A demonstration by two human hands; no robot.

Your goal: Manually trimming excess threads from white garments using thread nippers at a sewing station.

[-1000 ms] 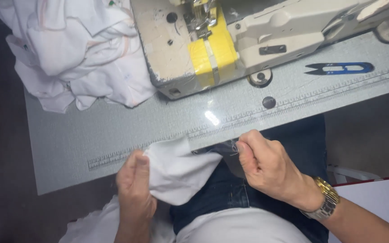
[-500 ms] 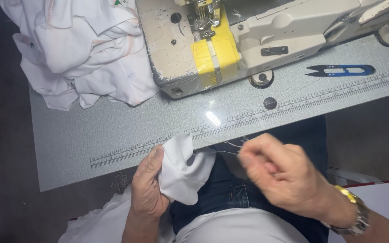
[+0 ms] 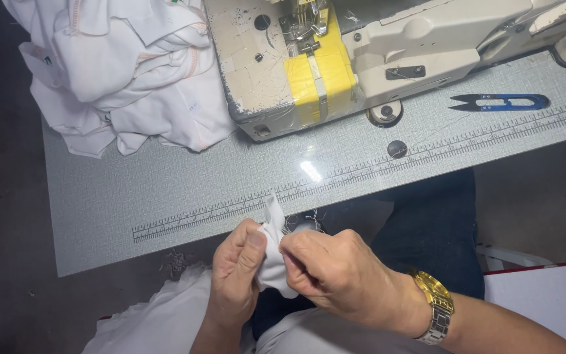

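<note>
- Lying well up and left of the left hand: a rumpled heap of white garments [image 3: 122, 78], soft knit, with pale orange stitched seams, spilling over the table's far left corner.
- Stretching beyond both hands: a grey table [image 3: 165, 190] with a fine woven texture and a printed ruler strip [image 3: 361, 174] running along its near edge.
- Gripping from the left: left hand [image 3: 236, 278], fingers curled and thumb pressing, clamped on a small white cloth piece [image 3: 271, 259].
- Sitting between the two hands, just below the table's edge and over the lap: that cloth piece, soft and crumpled, one pointed corner poking up past the ruler strip, loose threads trailing beside it.
- Pinching from the right: right hand [image 3: 335, 269], fingertips closed tight on the same cloth, a gold metal-link wristwatch [image 3: 435, 305] at the wrist.
- Standing well above the hands: a cream sewing machine [image 3: 361, 59], paint chipped and scuffed, a band of yellow tape wrapped round its front.
- Lying far up and right of the right hand: slim thread snips [image 3: 499, 101] with blue handles, flat on the table.
- Showing under the right forearm: dark blue denim [image 3: 433, 229].
</note>
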